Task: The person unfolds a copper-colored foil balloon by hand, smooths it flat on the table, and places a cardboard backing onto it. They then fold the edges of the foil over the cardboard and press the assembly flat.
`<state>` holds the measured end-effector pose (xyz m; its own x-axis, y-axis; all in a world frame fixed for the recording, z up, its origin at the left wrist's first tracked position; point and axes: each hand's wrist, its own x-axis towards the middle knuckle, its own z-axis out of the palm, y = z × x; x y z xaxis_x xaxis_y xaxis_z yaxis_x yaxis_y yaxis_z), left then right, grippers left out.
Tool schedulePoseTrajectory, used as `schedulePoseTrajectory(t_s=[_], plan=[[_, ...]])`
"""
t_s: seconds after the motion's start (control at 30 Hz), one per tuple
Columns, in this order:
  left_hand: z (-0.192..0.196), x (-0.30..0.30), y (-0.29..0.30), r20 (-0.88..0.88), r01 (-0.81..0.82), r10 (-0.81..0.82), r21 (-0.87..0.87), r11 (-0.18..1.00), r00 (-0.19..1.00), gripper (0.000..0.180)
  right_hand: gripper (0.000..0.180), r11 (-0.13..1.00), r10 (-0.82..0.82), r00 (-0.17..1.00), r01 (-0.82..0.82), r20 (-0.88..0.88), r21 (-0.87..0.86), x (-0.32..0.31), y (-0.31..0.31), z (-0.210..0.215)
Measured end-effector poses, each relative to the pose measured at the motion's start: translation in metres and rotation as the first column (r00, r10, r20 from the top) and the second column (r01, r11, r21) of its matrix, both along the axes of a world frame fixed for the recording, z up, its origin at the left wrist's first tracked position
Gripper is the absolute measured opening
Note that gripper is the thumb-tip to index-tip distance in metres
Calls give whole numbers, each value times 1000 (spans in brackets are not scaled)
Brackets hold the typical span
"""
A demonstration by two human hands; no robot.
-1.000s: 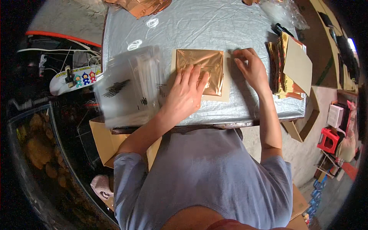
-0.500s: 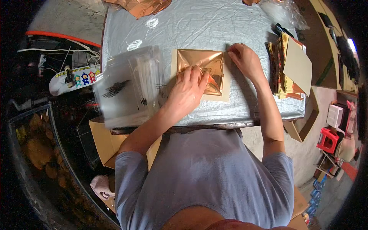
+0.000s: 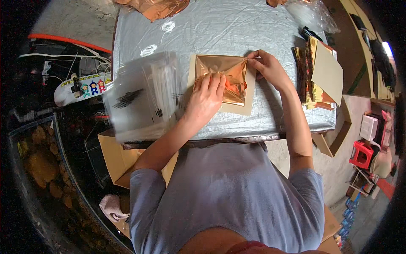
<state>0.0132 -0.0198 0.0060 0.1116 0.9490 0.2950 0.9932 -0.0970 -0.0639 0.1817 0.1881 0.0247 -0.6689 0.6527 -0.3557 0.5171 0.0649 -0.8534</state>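
Note:
A shiny copper-coloured foil sheet (image 3: 222,64), its surface creased, lies on a slightly larger beige card (image 3: 235,109) at the middle of the table. My left hand (image 3: 206,96) rests on the left part of the foil with its fingers stretched out and pressing down, hiding that part. At the foil's far right corner, my right hand (image 3: 269,70) has thumb and forefinger pinched together on the corner. Left of the card is a stack of clear plastic sleeves (image 3: 146,91) with dark print, hanging partly over the table's near left edge.
A grey-silver sheet (image 3: 220,31) covers the table. To the right stands a bundle of gold-edged papers and cards (image 3: 327,76), with a black pen (image 3: 312,33) behind it. Crumpled copper foil (image 3: 158,7) and clear plastic wrap (image 3: 311,17) lie at the far edge.
My right hand has moved slightly left, onto the foil's corner. My left hand has shifted a little left with its fingers flatter. The card has turned slightly.

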Motion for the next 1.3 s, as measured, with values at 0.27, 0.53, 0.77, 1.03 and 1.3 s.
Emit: schedulePoseTrajectory(t_s=[0.27, 0.53, 0.77, 1.03, 1.3], plan=[[3, -5, 2, 233, -34, 20, 55, 998, 972, 44, 30, 993, -10, 993, -5, -121, -116, 6, -1, -3], [31, -22, 6, 708, -86, 37, 34, 996, 705, 36, 33, 997, -41, 992, 34, -117, -63, 5, -7, 0], [47, -59, 11, 902, -146, 419, -403, 904, 106, 23, 39, 997, -71, 985, 64, -160, -49, 14, 1, -2], [33, -64, 8, 705, -33, 162, -255, 966, -690, 22, 43, 992, -110, 993, 113, -53, 62, 45, 26, 7], [10, -61, 1, 553, 118, 311, -357, 927, -773, 19, 34, 455, -236, 937, -127, 257, 881, 63, 33, 8]])
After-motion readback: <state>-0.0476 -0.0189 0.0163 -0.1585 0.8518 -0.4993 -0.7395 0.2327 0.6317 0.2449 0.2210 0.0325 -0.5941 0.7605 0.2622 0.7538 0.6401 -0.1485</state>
